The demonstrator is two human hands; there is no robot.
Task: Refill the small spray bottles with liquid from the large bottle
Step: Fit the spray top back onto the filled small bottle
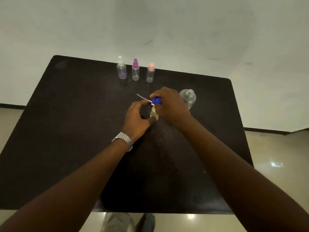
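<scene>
Right hand (168, 104) is pinching the blue spray cap (156, 100), with its thin tube (142, 97) pointing toward 10 o'clock. Left hand (136, 118) is curling in a C, thumb touching the small bottle (154, 113) mid-table (66, 131). Can't tell if the fingers are gripping it. Large bottle (188, 97) is standing uncapped at 3 o'clock of my right hand. 3 capped spray bottles are standing at 12 o'clock: clear-cap bottle (121, 71), purple-cap bottle (135, 72), pink-cap bottle (150, 74).

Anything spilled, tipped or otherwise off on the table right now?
No spill or tipped bottle visible. Only oddities: the blue spray head is off its small bottle, dip tube exposed, pinched in the right hand; the large bottle stands uncapped. Both fit refilling.
</scene>
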